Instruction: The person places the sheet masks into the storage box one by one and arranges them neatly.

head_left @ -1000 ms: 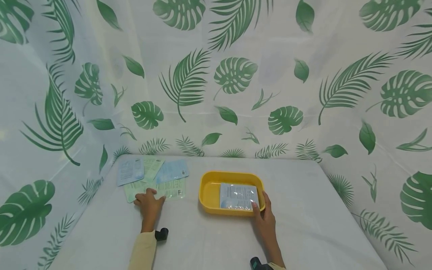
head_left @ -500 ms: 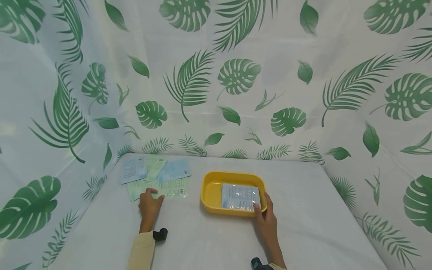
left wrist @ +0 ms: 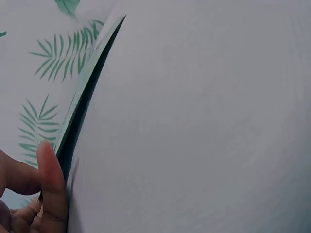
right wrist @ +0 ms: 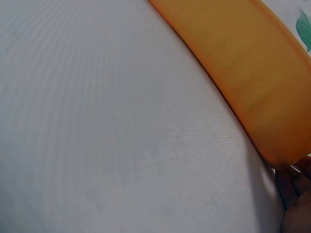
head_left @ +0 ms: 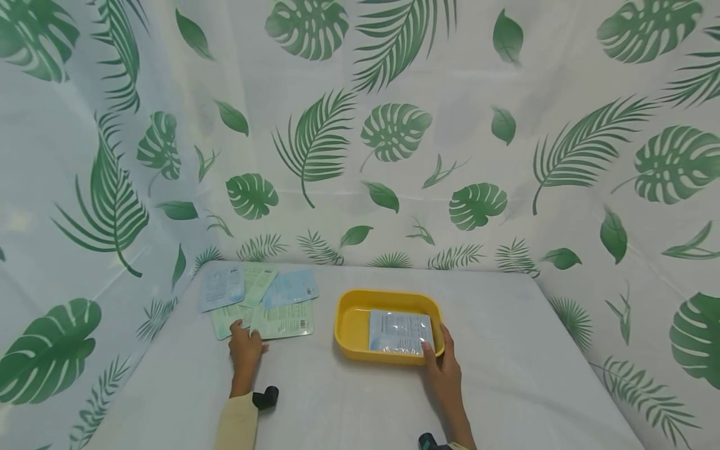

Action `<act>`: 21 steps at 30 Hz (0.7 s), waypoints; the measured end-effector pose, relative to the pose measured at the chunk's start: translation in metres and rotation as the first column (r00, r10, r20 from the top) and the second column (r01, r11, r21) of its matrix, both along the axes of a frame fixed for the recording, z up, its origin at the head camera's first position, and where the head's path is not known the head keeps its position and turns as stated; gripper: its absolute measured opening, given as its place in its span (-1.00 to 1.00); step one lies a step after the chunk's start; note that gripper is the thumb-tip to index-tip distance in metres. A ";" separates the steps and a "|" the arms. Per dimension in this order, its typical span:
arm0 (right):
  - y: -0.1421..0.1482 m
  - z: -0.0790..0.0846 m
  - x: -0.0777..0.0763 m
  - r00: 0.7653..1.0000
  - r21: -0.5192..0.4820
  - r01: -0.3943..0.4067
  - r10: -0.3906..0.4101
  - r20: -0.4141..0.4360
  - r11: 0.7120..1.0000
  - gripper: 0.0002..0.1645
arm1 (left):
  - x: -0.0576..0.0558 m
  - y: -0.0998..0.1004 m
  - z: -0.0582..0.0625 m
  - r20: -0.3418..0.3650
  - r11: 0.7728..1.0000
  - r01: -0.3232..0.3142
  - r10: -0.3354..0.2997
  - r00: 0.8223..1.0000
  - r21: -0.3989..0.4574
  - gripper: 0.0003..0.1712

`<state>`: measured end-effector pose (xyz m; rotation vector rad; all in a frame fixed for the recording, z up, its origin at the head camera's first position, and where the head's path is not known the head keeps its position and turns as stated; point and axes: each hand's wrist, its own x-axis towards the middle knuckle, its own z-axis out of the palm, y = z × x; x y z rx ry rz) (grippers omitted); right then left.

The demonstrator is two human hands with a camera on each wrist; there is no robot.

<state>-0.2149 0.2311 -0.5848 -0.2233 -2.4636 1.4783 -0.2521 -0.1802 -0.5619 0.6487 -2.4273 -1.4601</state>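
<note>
My left hand (head_left: 245,351) is at the near edge of a flat green sachet (head_left: 285,320), pinching that edge between thumb and fingers. In the left wrist view the sachet's edge (left wrist: 92,80) stands slightly raised, with a dark gap beneath it. Another green sachet (head_left: 225,317) lies just to the left, partly under the fingers. My right hand (head_left: 443,365) grips the near right corner of a yellow tray (head_left: 351,352), thumb over the rim and fingers along the outside wall. Inside the tray lies a pale blue and white printed sachet (head_left: 399,331), towards its right side.
Behind the left hand lie a pale blue sachet (head_left: 222,287), a green sachet (head_left: 259,282) and another blue sachet (head_left: 292,287), overlapping one another. A white cloth (head_left: 506,362) covers the table. Leaf-patterned curtains (head_left: 416,181) stand close behind and at both sides.
My left thumb has moved from on top of the green sachet to its near edge, and that sachet has shifted slightly towards me. The right hand stays on the yellow tray.
</note>
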 end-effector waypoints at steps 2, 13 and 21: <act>-0.001 -0.001 0.001 1.000 -0.001 0.004 -0.004 -0.011 1.000 -0.21 | 0.001 -0.004 0.000 0.009 0.999 0.011 -0.011 1.000 0.043 -0.40; 0.000 -0.003 0.000 0.999 0.001 -0.002 0.002 -0.037 1.000 -0.24 | 0.007 -0.020 0.004 0.039 0.885 -0.002 -0.019 0.999 0.466 -0.38; 0.001 0.000 0.001 1.000 -0.010 -0.012 0.011 -0.007 1.000 -0.22 | 0.004 -0.021 0.005 0.098 0.877 0.017 -0.072 0.993 0.480 -0.34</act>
